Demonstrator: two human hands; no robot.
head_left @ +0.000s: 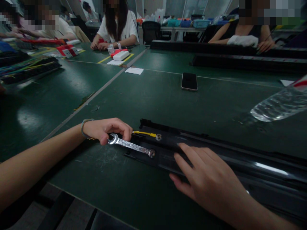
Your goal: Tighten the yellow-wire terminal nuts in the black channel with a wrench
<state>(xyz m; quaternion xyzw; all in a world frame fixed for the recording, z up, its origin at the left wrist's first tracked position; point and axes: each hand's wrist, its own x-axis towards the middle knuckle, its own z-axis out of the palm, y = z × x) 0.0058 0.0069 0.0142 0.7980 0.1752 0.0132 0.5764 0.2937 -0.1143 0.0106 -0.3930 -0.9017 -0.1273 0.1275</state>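
My left hand (109, 127) has its thumb and curled fingers at the open-jaw end of a silver combination wrench (131, 146). The wrench's ring end sits over a fastener on a long black channel-shaped part (216, 158), near its left end. Just behind the wrench, a short yellow wire (144, 133) runs from beside my left fingers to a ring terminal (158, 137) fixed on the black part. My right hand (207, 174) lies over the same part, fingers stretched out and apart, with nothing held.
Beyond the black part lies a phone (189, 81). A clear plastic bottle (279, 100) lies on its side at the right. More long black parts (240, 64) are at the back. Bundled wires (28, 68) lie at the left. Several people sit around the green table (110, 188).
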